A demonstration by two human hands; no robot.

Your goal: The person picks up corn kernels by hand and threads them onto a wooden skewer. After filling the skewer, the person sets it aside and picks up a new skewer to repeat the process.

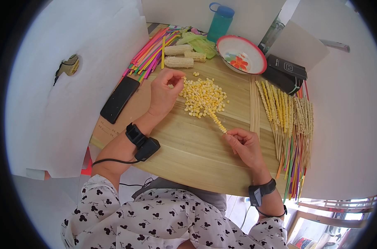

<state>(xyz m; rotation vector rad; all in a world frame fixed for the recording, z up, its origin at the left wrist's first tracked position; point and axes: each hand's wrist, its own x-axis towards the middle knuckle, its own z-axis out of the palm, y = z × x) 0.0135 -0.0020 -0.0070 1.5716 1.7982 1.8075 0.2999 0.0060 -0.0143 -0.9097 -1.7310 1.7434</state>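
My right hand [244, 146] pinches the near end of a thin stick strung with yellow corn kernels [216, 120]. The strung stick slants up and left, its far end lying over a loose pile of corn kernels [204, 94]. At the pile's left edge, my left hand [165, 90] is closed in a pinch, with a small yellow kernel showing at its fingertips. Stripped corn cobs [179, 62] lie beyond that hand.
Several kernel-strung sticks [286, 112] lie at the right beside bare thin sticks [254, 103]. Behind are a red-rimmed bowl [254, 62], a blue bottle [220, 24] and a black box [283, 74]. Coloured strips [149, 52] and a black phone [119, 99] lie left.
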